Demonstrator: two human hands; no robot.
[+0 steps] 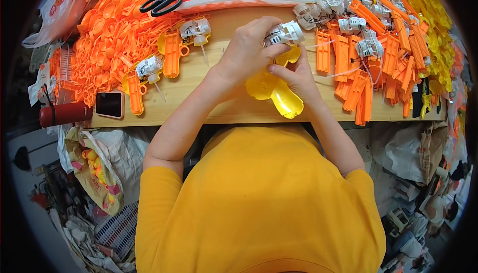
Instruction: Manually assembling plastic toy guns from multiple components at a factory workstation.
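Head view: orange parts point(114, 34) flank busy hands point(269, 59).

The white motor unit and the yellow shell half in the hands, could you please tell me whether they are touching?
Touching. The head view shows the white motor unit seated against the top of the yellow shell half, with no gap between them.

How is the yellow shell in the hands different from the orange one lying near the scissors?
The yellow shell is held up in both hands, hollow side showing; the orange shell lies flat on the table, untouched. The left hand presses a white motor unit at the yellow one; another white unit sits beside the orange one. Both look like the same pistol-shaped plastic half.
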